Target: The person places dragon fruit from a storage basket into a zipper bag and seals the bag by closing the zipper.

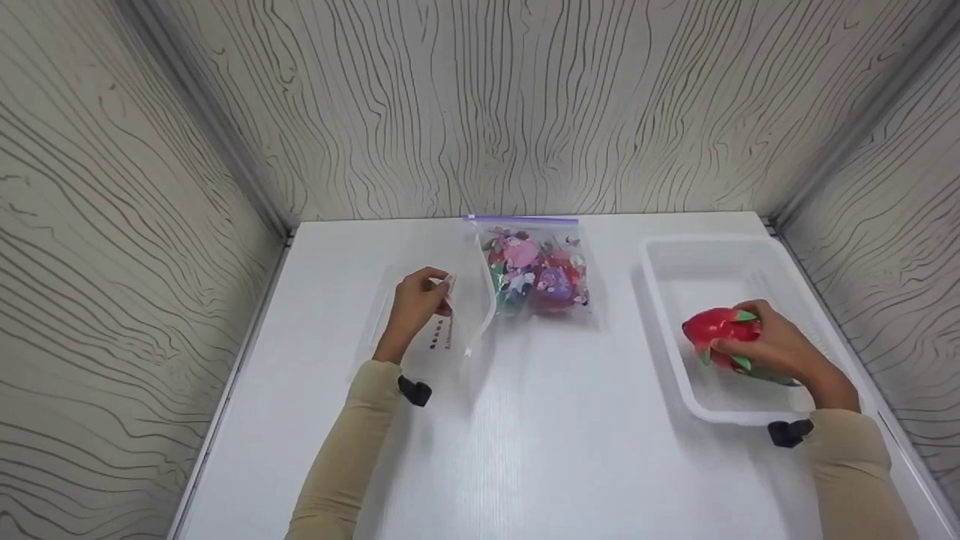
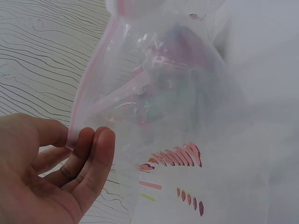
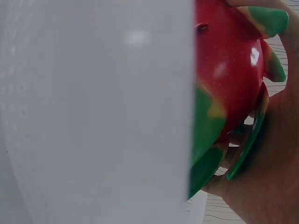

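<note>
My left hand (image 1: pixel 418 304) pinches one lip of a clear zip bag (image 2: pixel 196 126) between thumb and fingertips. The bag's other lip, a pale zip strip (image 1: pixel 491 300), curves away to the right, so its mouth gapes. Red and dark printing shows on its film. In my right hand (image 1: pixel 780 345) is a toy dragon fruit (image 1: pixel 720 330), glossy red with green-tipped scales, gripped from its right side. It is over the white plastic basin (image 1: pixel 664 337). In the right wrist view the basin's pale wall covers part of the dragon fruit (image 3: pixel 233 70).
A filled, printed zip bag (image 1: pixel 540 277) with a purple zip (image 1: pixel 525 220) lies at the back middle of the white table (image 1: pixel 555 450), right beside the gaping bag. Wood-grain panels (image 1: pixel 487 112) enclose the table at the back and both sides.
</note>
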`<state>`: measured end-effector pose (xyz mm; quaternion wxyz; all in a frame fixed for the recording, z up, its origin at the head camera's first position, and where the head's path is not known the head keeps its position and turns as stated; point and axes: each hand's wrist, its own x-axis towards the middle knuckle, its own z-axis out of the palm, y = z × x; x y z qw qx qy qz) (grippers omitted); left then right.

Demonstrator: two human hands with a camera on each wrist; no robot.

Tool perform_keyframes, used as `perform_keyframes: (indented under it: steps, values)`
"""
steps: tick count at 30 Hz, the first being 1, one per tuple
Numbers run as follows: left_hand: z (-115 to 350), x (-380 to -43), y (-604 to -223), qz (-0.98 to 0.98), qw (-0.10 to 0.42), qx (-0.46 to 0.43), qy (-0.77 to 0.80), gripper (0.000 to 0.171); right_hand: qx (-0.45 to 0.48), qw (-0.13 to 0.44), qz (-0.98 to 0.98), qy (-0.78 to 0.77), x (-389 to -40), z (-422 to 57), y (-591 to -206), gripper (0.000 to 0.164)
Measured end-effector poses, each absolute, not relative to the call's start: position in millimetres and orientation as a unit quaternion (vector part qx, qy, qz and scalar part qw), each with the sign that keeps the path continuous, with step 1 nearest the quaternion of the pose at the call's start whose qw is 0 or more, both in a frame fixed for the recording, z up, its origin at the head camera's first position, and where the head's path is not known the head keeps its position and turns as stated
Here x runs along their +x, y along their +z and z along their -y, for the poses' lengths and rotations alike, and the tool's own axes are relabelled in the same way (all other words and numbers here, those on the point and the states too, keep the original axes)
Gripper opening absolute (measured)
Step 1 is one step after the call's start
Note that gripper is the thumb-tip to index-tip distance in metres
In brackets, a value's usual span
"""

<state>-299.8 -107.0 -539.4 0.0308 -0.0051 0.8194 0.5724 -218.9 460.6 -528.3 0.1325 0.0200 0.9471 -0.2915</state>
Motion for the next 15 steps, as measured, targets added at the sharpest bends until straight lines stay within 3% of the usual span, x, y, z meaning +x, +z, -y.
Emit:
perform_keyframes:
  steps: [15]
  values:
    - [105.8, -300.0, -536.8, -0.814, 0.028, 0.003, 0.58, 0.025, 0.016, 0.104, -0.949, -0.299, -228.6, -455.5, -514.0, 0.104]
